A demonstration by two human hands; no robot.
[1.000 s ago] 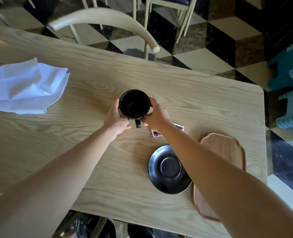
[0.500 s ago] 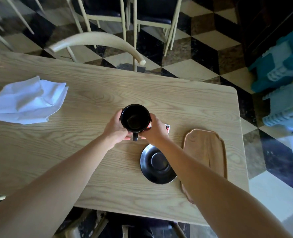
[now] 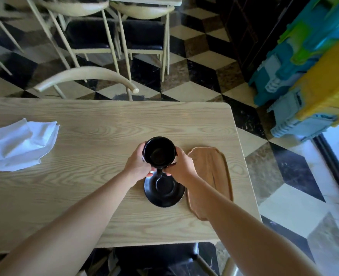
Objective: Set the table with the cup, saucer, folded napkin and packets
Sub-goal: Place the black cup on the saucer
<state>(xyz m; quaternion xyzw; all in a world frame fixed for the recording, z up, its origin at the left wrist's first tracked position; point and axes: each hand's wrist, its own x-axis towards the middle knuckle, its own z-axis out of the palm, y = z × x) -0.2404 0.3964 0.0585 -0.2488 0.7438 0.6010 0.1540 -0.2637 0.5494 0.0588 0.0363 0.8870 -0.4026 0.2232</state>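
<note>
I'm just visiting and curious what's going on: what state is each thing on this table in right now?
cup: upright, looks empty, gripped from both sides.
left hand: grips the cup's side.
right hand: grips the cup's other side.
saucer: flat on the table, no cup on it.
napkin: rumpled, lying untouched.
tray: flat beside the saucer.

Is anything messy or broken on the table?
Only the white napkin, at the left side of the table: it lies rumpled and loosely bunched, not neatly folded. Nothing looks spilled or broken. The black cup is upright, gripped by the left hand and right hand, near the black saucer.
</note>
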